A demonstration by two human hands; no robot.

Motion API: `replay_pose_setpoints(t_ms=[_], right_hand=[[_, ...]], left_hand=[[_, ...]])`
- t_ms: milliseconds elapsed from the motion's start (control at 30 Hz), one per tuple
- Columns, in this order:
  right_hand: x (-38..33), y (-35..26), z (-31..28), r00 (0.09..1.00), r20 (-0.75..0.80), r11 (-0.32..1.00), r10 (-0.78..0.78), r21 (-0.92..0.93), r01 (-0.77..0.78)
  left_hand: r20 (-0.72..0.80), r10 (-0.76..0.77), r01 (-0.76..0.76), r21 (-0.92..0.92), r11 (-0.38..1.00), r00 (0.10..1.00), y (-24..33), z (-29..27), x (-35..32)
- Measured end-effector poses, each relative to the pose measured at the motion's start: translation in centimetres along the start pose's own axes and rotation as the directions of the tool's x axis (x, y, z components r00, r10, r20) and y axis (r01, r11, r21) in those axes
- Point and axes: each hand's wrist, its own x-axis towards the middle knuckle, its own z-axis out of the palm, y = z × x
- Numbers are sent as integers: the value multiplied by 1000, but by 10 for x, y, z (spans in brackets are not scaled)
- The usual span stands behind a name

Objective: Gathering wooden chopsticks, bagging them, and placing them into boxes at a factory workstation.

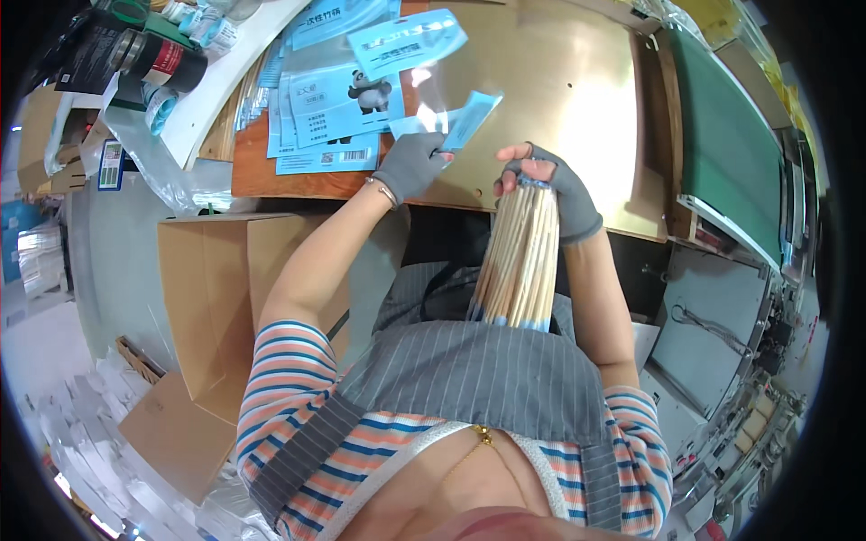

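Note:
My left hand [410, 169], in a grey fingerless glove, is closed on the edge of a clear-and-blue plastic bag [471, 119] over the work table. My right hand [570, 194], gloved the same way, is wrapped round the upper end of a thick bundle of wooden chopsticks [520, 257]. The bundle slants down toward my apron, its lower ends in blue wrapping. Left of the bag, several flat blue printed bags [329, 108] with a panda picture lie in an overlapping pile. Another blue bag [410, 45] rests on top of the pile.
The table has a shiny tan board [559, 108] with a wooden rim on the right. Beyond that rim stands a green panel [726, 135]. An open cardboard box [207, 298] sits at my left below the table. A dark flask [167, 61] lies on the white shelf at the far left.

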Motion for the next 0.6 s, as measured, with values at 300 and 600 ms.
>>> replay_pose_setpoints(t_ms=[300, 600], right_hand=[[22, 28, -21, 985, -131, 988, 114, -87, -126], [14, 33, -45, 990, -76, 992, 118, -31, -121]], left_hand=[[-76, 34, -29, 76, 997, 996, 23, 44, 21], [-201, 145, -130, 86, 988, 969, 21, 62, 17]])
